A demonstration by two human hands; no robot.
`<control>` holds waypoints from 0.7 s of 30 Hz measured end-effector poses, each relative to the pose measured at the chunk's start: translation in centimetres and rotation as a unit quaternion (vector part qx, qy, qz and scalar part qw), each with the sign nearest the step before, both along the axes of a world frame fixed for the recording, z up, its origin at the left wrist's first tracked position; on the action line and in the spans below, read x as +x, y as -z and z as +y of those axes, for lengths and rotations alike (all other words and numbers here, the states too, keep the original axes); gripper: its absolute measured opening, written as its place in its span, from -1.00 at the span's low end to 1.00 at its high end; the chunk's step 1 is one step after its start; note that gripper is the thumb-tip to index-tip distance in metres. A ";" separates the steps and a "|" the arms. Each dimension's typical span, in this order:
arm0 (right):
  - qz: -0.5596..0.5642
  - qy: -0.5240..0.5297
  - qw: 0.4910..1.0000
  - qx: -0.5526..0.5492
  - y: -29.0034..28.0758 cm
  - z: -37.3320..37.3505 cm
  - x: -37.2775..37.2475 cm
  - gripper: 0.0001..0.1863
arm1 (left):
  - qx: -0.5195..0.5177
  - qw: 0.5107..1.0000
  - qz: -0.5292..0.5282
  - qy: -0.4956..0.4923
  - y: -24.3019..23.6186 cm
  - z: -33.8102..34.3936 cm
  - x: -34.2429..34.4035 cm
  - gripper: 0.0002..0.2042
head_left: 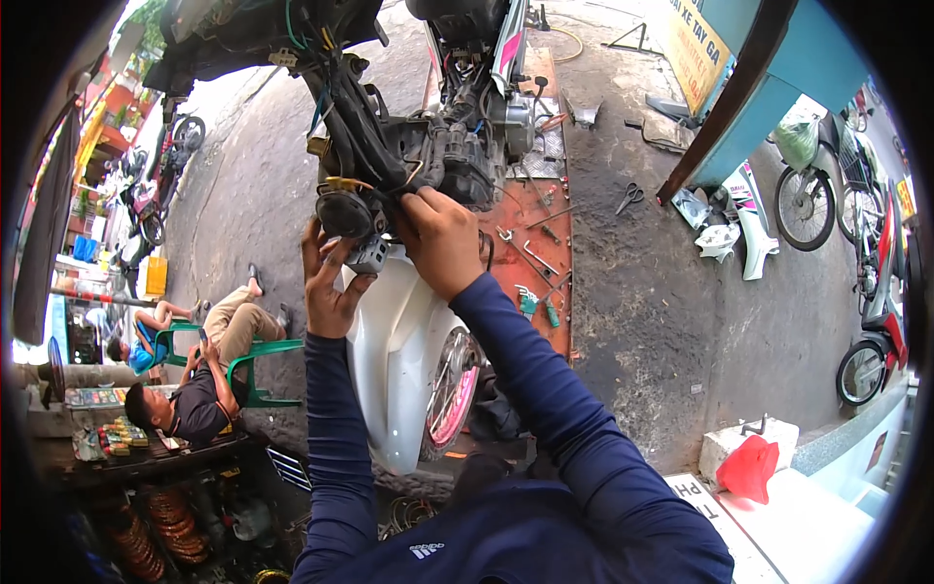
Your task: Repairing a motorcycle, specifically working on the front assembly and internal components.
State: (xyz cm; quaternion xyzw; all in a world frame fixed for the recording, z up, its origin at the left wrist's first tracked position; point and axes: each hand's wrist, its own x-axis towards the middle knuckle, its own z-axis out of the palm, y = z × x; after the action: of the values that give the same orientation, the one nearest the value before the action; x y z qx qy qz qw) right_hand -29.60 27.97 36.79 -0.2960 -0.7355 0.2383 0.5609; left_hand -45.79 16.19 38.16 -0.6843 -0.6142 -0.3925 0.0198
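Observation:
A motorbike stripped of its front panels stands before me, its black frame tube and wiring (355,131) bare. My left hand (333,277) is closed round a small silver-grey box-shaped part (368,256), just beneath a round black horn (343,210). My right hand (443,238) is closed at the lower end of the frame tube, beside the left one. Its fingertips are hidden among the black parts, so what they grip cannot be made out. Below both hands lie the white front mudguard (389,360) and the wheel with a pink rim (451,394).
Hand tools, among them a green hex key set (528,302), lie on a red mat (559,331). Scissors (630,198) and white fairing pieces (749,229) are on the ground to the right. At left a person (199,389) sits on a green chair (258,375).

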 end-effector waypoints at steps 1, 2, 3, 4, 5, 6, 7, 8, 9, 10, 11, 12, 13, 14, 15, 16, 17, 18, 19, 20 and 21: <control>-0.006 -0.025 1.000 0.001 0.2 0.1 0.2 -0.84 | -0.002 1.000 -0.014 0.000 0.0 0.0 0.1 -0.43; -0.013 -0.049 0.999 0.003 0.4 0.2 0.4 -0.83 | 0.000 1.000 -0.015 0.001 0.0 0.1 0.1 -0.43; -0.014 -0.049 0.999 0.003 0.6 0.3 0.5 -0.83 | 0.002 1.000 -0.022 0.003 0.0 0.1 0.2 -0.43; -0.010 -0.054 0.998 0.023 0.6 0.6 0.5 -0.85 | 0.013 0.999 -0.032 0.009 0.1 0.1 0.2 -0.43; -0.008 -0.065 0.997 0.041 0.6 0.8 0.5 -0.86 | 0.005 1.000 -0.029 0.004 0.1 0.2 0.2 -0.43; -0.006 -0.061 0.997 0.042 0.5 0.8 0.5 -0.86 | 0.008 0.999 -0.044 0.012 0.2 0.2 0.2 -0.43; -0.003 -0.048 0.998 0.029 0.2 0.8 0.4 -0.87 | 0.016 0.998 -0.063 0.021 0.2 0.2 0.1 -0.43; -0.006 -0.044 0.999 0.013 -0.2 0.7 0.4 -0.87 | 0.012 0.998 -0.059 0.013 0.2 0.2 0.0 -0.43; 0.000 -0.041 0.999 0.016 -0.6 0.6 0.4 -0.87 | 0.006 0.998 -0.052 0.017 0.2 0.2 -0.2 -0.44; 0.015 -0.038 0.999 -0.006 -1.2 0.4 0.5 -0.86 | 0.001 0.999 -0.045 0.021 0.2 0.1 -0.3 -0.45; 0.003 -0.043 0.997 -0.063 -1.9 0.2 0.6 -0.84 | 0.003 0.999 -0.047 0.017 0.1 0.1 -0.5 -0.45; 0.028 -0.049 0.995 -0.083 -2.6 -0.1 0.9 -0.80 | -0.012 0.999 -0.043 0.006 0.1 0.0 -0.5 -0.46; 0.046 -0.048 0.996 -0.051 -3.4 -0.2 1.1 -0.80 | -0.017 0.999 -0.047 0.005 0.1 -0.1 -0.6 -0.46; 0.037 -0.075 0.996 -0.019 -4.2 -0.4 1.3 -0.78 | -0.021 0.999 -0.048 -0.002 0.1 -0.1 -0.7 -0.48; 0.025 -0.109 0.994 0.011 -5.0 -0.7 1.4 -0.76 | -0.027 0.998 -0.048 -0.014 0.1 -0.2 -0.7 -0.48; 0.020 -0.109 0.994 0.009 -5.7 -1.0 1.4 -0.76 | -0.021 1.000 -0.019 -0.012 0.0 -0.3 -0.8 -0.50; -0.026 -0.099 0.994 0.029 -6.4 -1.1 1.2 -0.75 | -0.005 1.000 0.008 -0.004 -0.1 -0.4 -0.9 -0.51; -0.065 -0.093 0.992 0.059 -6.9 -1.2 1.0 -0.73 | -0.001 1.000 0.027 0.005 -0.1 -0.3 -1.0 -0.53; -0.081 -0.090 0.991 0.057 -7.3 -1.3 0.7 -0.72 | -0.003 1.000 0.018 0.000 -0.2 -0.3 -1.0 -0.53; -0.090 -0.081 0.991 0.055 -7.5 -1.4 0.4 -0.71 | 0.005 1.000 0.027 0.007 -0.2 -0.3 -1.1 -0.53; -0.101 -0.077 0.990 0.062 -7.6 -1.5 0.2 -0.70 | 0.014 0.999 0.036 0.014 -0.2 -0.2 -1.1 -0.52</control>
State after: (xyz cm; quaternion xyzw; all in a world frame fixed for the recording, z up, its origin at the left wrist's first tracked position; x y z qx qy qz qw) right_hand -29.43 26.47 44.39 -0.2251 -0.8224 0.2036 0.4811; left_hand -46.91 15.97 38.36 -0.7065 -0.5975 -0.3766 0.0459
